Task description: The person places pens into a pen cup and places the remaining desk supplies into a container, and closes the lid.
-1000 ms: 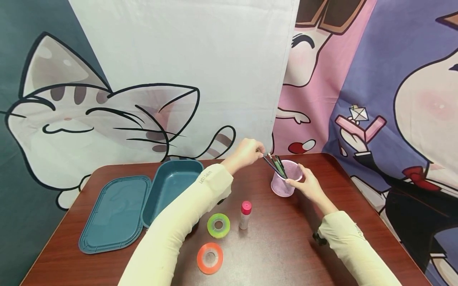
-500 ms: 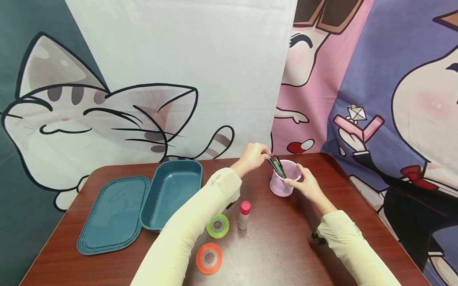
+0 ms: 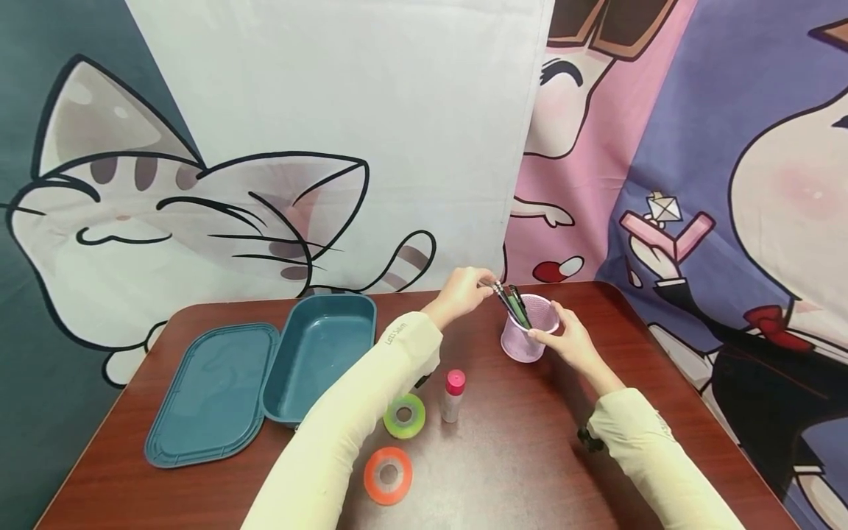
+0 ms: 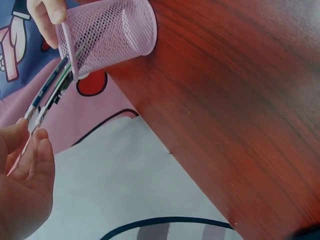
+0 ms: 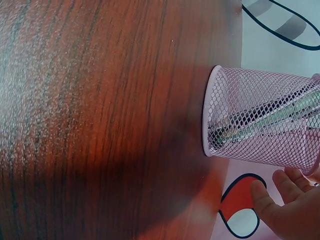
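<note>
A pink mesh pen cup (image 3: 523,346) stands upright near the back right of the table, with several pens (image 3: 515,305) leaning left out of its mouth. My left hand (image 3: 461,296) is just left of the cup and pinches the upper ends of pens between thumb and fingers. In the left wrist view, a blue pen (image 4: 46,86) and a pale one run from those fingertips into the cup; how many are gripped is hard to tell. My right hand (image 3: 571,342) holds the cup's rim from the right, thumb in front. In the right wrist view its fingers (image 5: 267,202) touch the rim.
A teal box (image 3: 285,390) sits at left, its lid (image 3: 212,394) lying beside it. Mid-table are a green tape roll (image 3: 405,417), an orange tape roll (image 3: 388,476) and an upright glue stick (image 3: 453,397) with a pink cap. A printed cloth (image 3: 397,147) hangs behind the table.
My left hand has moved right and slightly down, closer to the cup, and the pen at its fingertips has come nearer the other pens. The right hand and cup have stayed put.
</note>
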A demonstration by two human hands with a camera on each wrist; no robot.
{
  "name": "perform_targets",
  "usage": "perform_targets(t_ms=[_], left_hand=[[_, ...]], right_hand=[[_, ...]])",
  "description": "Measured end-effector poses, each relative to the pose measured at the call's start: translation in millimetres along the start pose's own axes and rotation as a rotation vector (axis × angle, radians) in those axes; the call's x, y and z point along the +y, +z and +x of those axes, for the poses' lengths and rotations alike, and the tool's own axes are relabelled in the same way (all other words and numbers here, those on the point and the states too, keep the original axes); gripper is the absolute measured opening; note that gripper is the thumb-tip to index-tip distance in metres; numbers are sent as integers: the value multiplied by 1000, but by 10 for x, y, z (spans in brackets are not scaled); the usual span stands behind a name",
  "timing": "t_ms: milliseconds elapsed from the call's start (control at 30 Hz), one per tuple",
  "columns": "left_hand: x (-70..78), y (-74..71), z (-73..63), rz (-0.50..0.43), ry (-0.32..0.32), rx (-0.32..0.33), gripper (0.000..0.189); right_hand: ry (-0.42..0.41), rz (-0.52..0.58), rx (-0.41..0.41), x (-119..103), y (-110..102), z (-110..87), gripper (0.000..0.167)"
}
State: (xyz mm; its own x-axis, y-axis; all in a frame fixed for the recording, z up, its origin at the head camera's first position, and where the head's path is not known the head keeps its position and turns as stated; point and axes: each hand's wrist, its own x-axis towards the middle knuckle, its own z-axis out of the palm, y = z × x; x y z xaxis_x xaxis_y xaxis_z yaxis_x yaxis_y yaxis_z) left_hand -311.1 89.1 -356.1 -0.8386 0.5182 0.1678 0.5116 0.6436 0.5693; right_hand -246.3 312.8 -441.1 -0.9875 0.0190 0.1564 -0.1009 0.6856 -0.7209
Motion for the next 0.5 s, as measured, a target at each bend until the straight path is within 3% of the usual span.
perform_targets(t_ms=[267, 500], left_hand=[[-116, -58, -89, -32, 32, -22, 25], [-247, -133, -200, -73, -7, -30, 26]], right_hand=[[-4, -24, -8, 6, -11, 37, 83], [-15, -42, -5, -43, -56, 61, 87]])
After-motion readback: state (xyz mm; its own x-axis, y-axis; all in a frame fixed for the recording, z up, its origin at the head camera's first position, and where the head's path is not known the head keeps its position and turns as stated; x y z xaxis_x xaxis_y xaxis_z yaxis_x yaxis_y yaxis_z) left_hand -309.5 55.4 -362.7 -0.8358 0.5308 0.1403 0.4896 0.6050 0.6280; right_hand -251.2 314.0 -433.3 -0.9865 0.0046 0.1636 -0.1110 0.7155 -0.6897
